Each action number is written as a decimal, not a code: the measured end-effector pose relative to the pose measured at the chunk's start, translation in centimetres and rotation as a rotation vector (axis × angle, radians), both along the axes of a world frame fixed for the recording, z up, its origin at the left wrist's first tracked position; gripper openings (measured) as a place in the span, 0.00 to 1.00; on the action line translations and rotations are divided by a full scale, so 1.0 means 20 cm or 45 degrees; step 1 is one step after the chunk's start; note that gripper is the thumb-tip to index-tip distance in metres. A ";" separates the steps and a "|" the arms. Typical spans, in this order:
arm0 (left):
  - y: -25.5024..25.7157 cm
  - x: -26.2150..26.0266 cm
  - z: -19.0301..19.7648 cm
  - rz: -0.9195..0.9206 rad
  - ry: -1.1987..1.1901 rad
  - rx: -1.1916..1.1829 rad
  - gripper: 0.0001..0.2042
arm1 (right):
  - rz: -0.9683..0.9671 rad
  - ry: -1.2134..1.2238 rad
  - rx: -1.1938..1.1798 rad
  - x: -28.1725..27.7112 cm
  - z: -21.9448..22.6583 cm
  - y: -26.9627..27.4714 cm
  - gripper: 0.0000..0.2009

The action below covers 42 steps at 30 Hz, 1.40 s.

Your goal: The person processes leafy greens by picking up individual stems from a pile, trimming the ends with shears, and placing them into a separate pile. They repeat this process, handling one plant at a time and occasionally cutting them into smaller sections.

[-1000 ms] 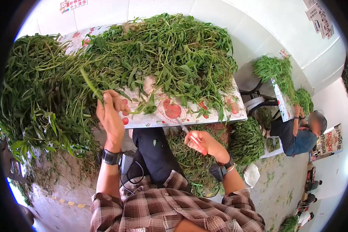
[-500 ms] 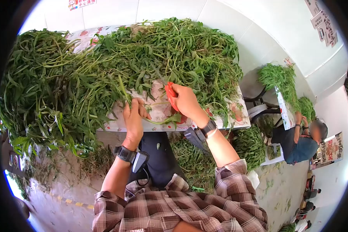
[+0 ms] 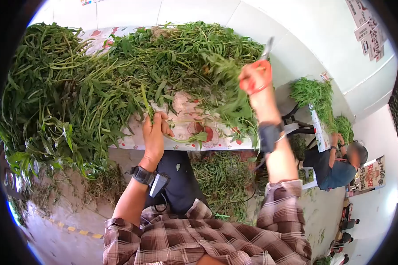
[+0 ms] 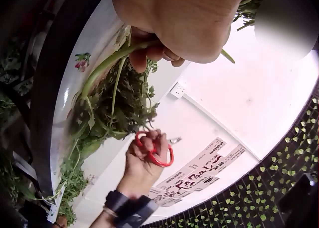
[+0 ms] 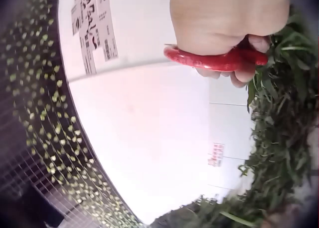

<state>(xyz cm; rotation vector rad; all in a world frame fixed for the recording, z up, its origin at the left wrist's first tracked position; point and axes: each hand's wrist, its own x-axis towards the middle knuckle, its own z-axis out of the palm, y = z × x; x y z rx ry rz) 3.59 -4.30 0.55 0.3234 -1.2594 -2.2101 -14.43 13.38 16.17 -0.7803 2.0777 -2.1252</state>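
Observation:
My left hand [image 3: 154, 134] grips a leafy green stem [image 3: 146, 99] near the table's front edge. Its cut-looking end points up toward the pile, and a thin leafy part trails right over the cloth. In the left wrist view the stem [image 4: 102, 71] runs through the curled fingers. Raised over the right end of the pile, my right hand [image 3: 254, 79] holds red-handled scissors [image 3: 263, 70], fingers in the loops and blades pointing up and away. Blurred greens [image 3: 227, 75] lie just left of that hand. The right wrist view shows the red handle [image 5: 214, 62] but hides the blades.
A large heap of greens [image 3: 75, 88] covers much of the table [image 3: 181, 104], hanging over its left front edge. More greens [image 3: 221, 176] lie below on the floor. A white wall [image 3: 199, 11] stands behind. At right, another person [image 3: 340, 165] works at a small table [image 3: 319, 128] with greens.
My right hand first came up to the stem with the scissors, then swung right and away over the pile. The left hand moved right with the stem, then stayed nearly still. Greens at right now blur.

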 end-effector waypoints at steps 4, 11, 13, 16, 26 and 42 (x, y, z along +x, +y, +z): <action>0.01 -0.01 -0.01 0.023 -0.008 -0.018 0.14 | 0.070 0.001 -0.293 -0.24 0.39 0.14 0.06; 0.00 -0.01 -0.02 0.028 -0.010 -0.025 0.14 | 0.262 0.077 -0.573 -0.30 0.91 0.32 0.06; 0.00 0.00 -0.02 0.018 0.004 -0.041 0.14 | 0.282 0.033 -0.562 -0.29 0.86 0.33 0.06; 0.00 0.00 -0.02 0.016 0.016 -0.051 0.13 | 0.395 0.015 -0.591 -0.26 0.87 0.39 0.05; 0.01 0.00 0.00 0.030 -0.004 -0.086 0.14 | 0.510 0.199 -0.476 0.02 0.99 0.43 0.06; 0.22 0.08 0.36 -0.416 0.166 -0.149 0.20 | 0.483 -0.204 0.220 0.42 0.35 0.04 0.11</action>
